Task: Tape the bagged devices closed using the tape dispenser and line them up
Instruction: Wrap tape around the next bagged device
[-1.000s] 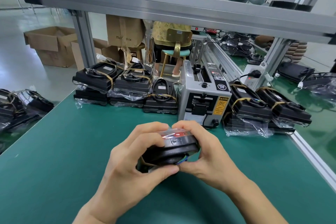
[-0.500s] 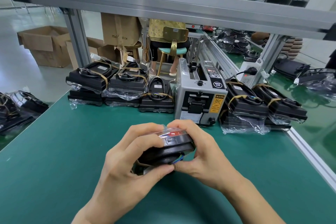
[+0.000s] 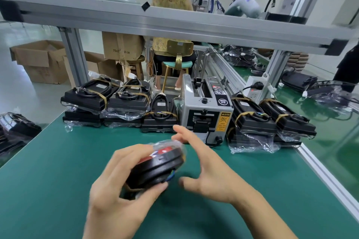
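tape dispenser mid-rear | bagged devices stacked left, right

Left hand fingers and thumb curled in a grip, forearm low near. Right hand spread loose, fingers extended toward far side, thumb out.

Head camera, 1 view

Worn on the person's head, it looks forward and down, close over both hands, across the green bench toward the tape dispenser.
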`<action>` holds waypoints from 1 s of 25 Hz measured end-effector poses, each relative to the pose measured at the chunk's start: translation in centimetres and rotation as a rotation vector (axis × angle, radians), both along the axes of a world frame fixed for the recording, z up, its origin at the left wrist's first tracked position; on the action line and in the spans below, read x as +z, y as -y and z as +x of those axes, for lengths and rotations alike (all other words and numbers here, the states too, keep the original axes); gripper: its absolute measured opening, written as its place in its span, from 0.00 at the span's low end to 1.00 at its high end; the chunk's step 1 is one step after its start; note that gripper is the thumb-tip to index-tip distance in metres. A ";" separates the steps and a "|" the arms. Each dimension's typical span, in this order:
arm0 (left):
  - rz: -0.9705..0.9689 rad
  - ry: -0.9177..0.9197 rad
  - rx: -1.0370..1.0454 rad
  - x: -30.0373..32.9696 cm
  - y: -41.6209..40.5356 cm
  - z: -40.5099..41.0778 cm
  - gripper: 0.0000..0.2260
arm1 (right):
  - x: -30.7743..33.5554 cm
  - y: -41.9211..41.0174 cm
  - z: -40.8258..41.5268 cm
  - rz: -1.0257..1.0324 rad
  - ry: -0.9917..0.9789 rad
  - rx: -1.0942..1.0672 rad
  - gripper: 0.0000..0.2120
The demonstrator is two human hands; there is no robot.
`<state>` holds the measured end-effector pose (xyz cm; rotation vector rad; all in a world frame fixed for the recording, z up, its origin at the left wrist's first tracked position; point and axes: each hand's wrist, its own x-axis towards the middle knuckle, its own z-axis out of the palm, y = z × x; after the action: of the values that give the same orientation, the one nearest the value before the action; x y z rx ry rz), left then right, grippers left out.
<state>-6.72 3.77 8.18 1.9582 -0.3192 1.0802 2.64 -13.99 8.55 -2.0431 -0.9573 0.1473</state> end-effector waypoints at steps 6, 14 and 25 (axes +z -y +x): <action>-0.054 -0.022 0.202 -0.2 -0.1 0.6 0.20 | -1.0 -0.1 4.0 0.268 -0.221 -0.793 0.14; -0.059 -0.034 0.186 -0.3 0.1 1.0 0.23 | 0.1 -2.3 7.1 0.373 -0.279 -1.048 0.18; -0.074 -0.024 0.180 -1.1 0.5 1.3 0.22 | -0.4 -2.4 9.9 0.568 -0.506 -1.226 0.11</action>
<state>-5.47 3.24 7.05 1.9606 -0.0899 1.1644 12.53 -11.57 8.10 -1.5971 0.5771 -0.2387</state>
